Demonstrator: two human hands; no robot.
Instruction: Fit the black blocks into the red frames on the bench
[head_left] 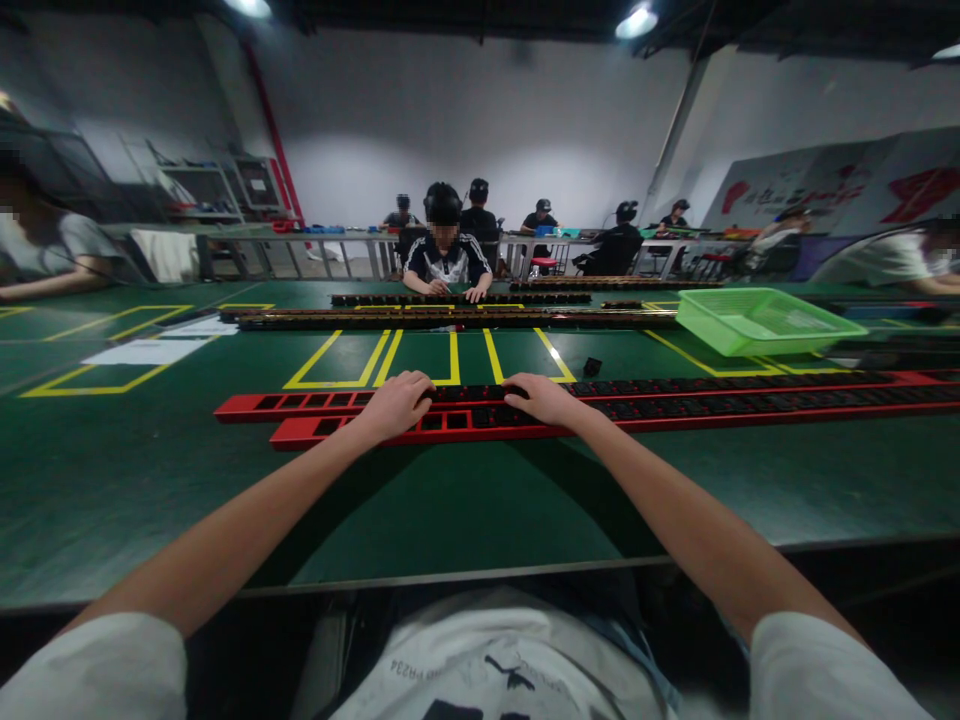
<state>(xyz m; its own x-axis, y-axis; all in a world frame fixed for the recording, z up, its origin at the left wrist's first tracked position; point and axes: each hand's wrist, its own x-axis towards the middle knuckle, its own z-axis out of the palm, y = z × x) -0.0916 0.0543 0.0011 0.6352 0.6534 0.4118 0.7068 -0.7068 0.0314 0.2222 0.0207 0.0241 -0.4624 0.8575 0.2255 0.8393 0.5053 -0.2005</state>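
Two long red rails [300, 432] lie side by side across the table in front of me, with rows of square openings. Black square pieces [645, 408] fill the openings toward the right; several at the left end are bare. My left hand [401, 402] rests over the rails, fingers curled down and together at the far rail; what lies under the fingertips is hidden. Just right of it, my right hand [546, 400] bends its thumb and fingers around a black square piece at the far rail. One loose black piece [592, 366] sits beyond the rails.
A green plastic basket [765, 335] stands at the right. Long dark strips [465, 318] lie across the table beyond yellow tape outlines [330, 384]. White papers [142, 350] are at the left. A co-worker [448, 255] sits opposite, with other people farther back and at both sides.
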